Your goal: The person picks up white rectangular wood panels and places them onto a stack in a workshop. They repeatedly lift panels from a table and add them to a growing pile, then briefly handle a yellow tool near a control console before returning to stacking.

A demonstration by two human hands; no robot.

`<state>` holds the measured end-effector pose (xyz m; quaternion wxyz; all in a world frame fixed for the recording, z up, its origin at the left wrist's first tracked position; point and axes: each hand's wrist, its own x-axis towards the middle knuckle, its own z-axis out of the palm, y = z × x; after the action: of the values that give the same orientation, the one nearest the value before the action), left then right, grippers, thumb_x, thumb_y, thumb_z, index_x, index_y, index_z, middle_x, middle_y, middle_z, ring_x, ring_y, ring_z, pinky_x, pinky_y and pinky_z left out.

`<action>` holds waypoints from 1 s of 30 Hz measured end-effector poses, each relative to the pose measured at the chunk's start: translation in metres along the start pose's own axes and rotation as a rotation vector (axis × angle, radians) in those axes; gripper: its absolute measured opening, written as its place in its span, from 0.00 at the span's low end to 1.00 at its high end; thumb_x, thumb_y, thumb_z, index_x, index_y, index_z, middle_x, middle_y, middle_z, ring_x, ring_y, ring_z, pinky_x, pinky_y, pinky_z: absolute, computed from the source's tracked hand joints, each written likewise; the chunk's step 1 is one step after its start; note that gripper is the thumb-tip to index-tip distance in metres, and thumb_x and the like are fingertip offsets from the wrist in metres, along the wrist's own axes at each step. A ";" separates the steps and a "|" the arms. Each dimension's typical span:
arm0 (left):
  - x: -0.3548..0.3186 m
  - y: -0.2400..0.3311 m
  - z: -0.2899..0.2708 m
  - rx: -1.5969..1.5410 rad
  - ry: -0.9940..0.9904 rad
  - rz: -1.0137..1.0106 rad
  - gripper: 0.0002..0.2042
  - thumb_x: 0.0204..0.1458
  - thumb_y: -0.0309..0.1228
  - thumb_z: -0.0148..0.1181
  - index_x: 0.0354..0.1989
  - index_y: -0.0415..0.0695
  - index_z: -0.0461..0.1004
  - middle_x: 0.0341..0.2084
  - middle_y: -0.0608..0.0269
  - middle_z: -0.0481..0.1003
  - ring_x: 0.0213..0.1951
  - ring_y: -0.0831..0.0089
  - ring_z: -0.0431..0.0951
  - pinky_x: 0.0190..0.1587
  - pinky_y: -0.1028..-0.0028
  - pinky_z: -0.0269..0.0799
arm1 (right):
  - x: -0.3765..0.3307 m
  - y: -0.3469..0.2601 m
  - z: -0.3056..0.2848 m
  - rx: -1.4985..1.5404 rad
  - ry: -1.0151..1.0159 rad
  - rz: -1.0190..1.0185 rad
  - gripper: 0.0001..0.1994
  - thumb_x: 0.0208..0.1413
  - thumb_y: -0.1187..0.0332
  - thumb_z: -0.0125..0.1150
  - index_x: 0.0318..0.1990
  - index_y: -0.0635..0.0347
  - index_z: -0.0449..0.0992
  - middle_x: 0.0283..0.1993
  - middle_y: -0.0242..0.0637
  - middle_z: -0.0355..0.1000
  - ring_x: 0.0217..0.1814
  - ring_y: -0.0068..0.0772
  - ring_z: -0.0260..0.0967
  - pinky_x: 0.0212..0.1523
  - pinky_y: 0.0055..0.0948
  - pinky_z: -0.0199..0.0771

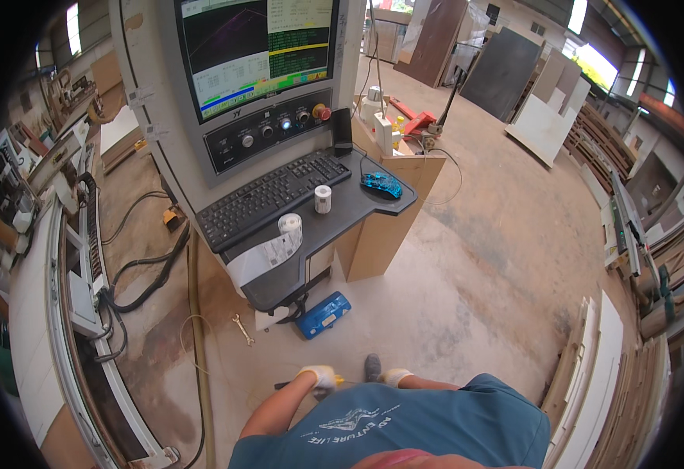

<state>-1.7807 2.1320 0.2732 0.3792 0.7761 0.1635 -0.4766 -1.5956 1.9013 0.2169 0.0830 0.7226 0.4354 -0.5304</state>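
Note:
My left hand [322, 377], in a white work glove, is low in front of my body with its fingers closed. A yellow bit shows at its fingertips and a dark piece sticks out by the wrist; I cannot make out what this is. To the right, close to my shirt, is my right hand [393, 377], also gloved, its fingers too small and hidden to read. A dark shoe [372, 367] shows between the hands. Beyond them a blue toolbox [324, 315] lies on the floor, with a metal wrench [243, 330] to its left.
Ahead stands a machine control console [146, 117] with a lit screen. Its shelf holds a black keyboard [275, 195], blue mouse [381, 185] and label rolls [290, 226]. A hose [197, 344] and cables run along the left floor. Boards [592, 367] stand at right.

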 end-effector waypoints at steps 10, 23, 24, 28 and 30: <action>0.036 -0.200 0.137 -0.116 -0.148 -0.566 0.17 0.53 0.42 0.65 0.46 0.45 0.82 0.39 0.57 0.82 0.37 0.62 0.80 0.44 0.57 0.73 | 0.062 0.062 -0.082 0.220 0.094 0.035 0.26 0.63 0.53 0.54 0.62 0.58 0.75 0.51 0.42 0.81 0.38 0.37 0.80 0.44 0.38 0.79; 0.102 -0.093 0.061 -0.943 0.650 -0.711 0.21 0.51 0.44 0.65 0.42 0.36 0.82 0.28 0.51 0.83 0.33 0.54 0.85 0.35 0.54 0.77 | 0.068 0.150 -0.135 0.636 -0.080 0.337 0.45 0.62 0.37 0.52 0.75 0.64 0.53 0.72 0.62 0.59 0.44 0.63 0.81 0.37 0.55 0.84; 0.103 -0.067 0.044 -0.984 0.599 -0.667 0.21 0.50 0.44 0.66 0.40 0.37 0.82 0.27 0.51 0.83 0.33 0.56 0.85 0.35 0.55 0.77 | 0.069 0.154 -0.139 0.620 -0.151 0.352 0.40 0.64 0.39 0.50 0.70 0.67 0.61 0.66 0.60 0.68 0.43 0.58 0.82 0.38 0.52 0.85; 0.095 0.022 -0.007 -0.742 0.509 -0.550 0.19 0.51 0.44 0.66 0.37 0.37 0.82 0.25 0.51 0.82 0.30 0.62 0.85 0.36 0.59 0.77 | 0.097 0.165 -0.145 0.657 -0.117 0.327 0.32 0.66 0.44 0.46 0.58 0.69 0.73 0.52 0.55 0.79 0.41 0.50 0.83 0.37 0.49 0.82; 0.086 0.048 -0.019 -0.579 0.518 -0.470 0.18 0.51 0.43 0.67 0.36 0.37 0.82 0.24 0.51 0.82 0.29 0.63 0.85 0.36 0.61 0.77 | 0.118 0.173 -0.138 0.676 0.015 0.346 0.29 0.67 0.47 0.43 0.51 0.68 0.78 0.45 0.51 0.82 0.40 0.46 0.83 0.38 0.47 0.80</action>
<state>-1.6971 2.1055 0.2243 0.4088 0.6736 0.5511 -0.2747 -1.3689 1.9406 0.1170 -0.0749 0.7760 0.1082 -0.6168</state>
